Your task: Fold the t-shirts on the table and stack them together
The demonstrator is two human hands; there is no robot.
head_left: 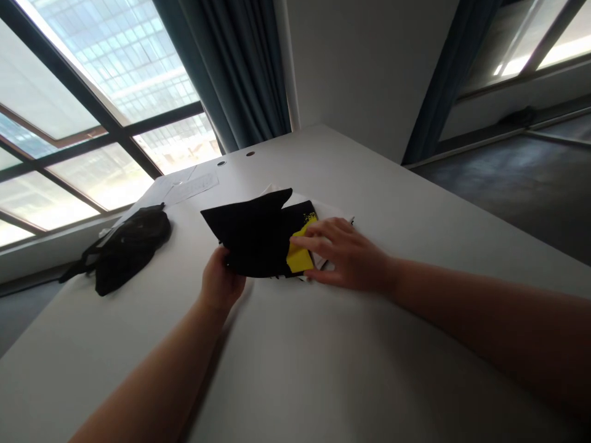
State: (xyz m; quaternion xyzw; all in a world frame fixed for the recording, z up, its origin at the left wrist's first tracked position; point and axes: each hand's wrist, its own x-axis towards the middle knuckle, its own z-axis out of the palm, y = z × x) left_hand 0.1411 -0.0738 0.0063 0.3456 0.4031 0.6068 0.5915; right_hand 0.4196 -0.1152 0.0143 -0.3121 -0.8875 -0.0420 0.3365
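Note:
A black folded sheet or cover with a yellow patch at its right side is held above the white table. My left hand grips its lower left edge, with the fingers partly hidden behind it. My right hand lies over the right side, its fingers bent and touching the yellow patch, the thumb at the lower edge. White paper-like material shows between the black piece and my right palm. What exactly the black item is cannot be made out.
A black bag with straps lies at the left on the white table. Papers rest near the back left edge, close to two round holes in the tabletop. Windows and dark blue curtains stand behind.

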